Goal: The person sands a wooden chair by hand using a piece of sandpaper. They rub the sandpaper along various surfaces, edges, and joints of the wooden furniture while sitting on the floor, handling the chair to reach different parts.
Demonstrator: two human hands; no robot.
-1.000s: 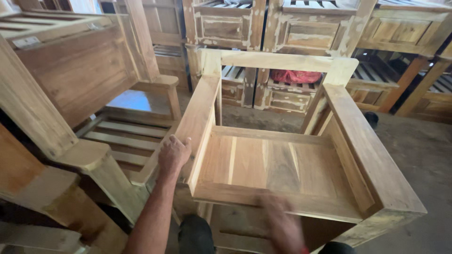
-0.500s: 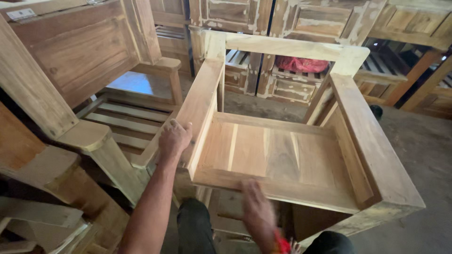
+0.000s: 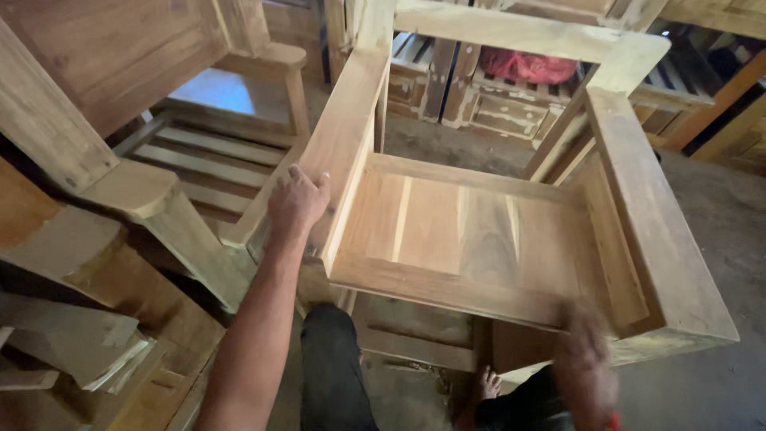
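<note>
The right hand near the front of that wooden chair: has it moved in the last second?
Yes. The right hand slid along the chair's front rail, from near its middle toward the right front corner, by the right armrest. It is motion-blurred.

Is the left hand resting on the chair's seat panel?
No, the left hand grips the chair's left armrest, beside the seat panel.

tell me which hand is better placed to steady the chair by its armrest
Left, probably. The left hand already grips the front end of the wooden chair's near armrest. The right hand is motion-blurred low at the seat's front edge, under the other armrest, with no clear hold.
</note>
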